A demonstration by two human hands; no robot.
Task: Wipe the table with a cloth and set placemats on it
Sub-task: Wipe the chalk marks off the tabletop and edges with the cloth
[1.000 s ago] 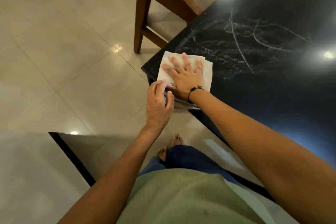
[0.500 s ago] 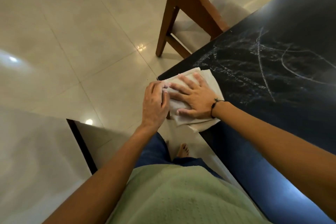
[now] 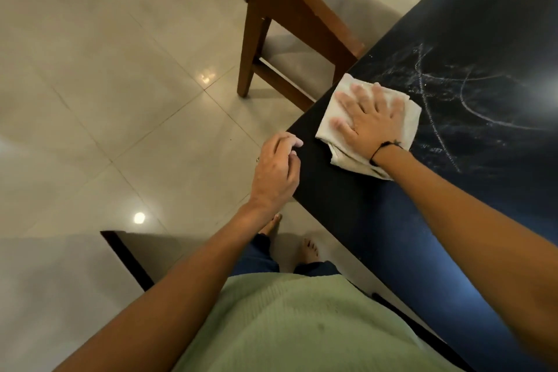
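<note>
White cloth [image 3: 341,118], soft, light, at surface [image 3: 347,199] corner: I judged it best pinched at an edge. Right hand [image 3: 370,119] pressed flat; left hand [image 3: 276,174] beside cloth, loosely curled, held nothing.

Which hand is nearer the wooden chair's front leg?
Left. The left hand hangs at the table corner below the chair leg; the right hand presses the cloth farther right.

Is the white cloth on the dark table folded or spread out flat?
Folded. The white cloth shows layered edges under the right hand pressing it on the dark table.
</note>
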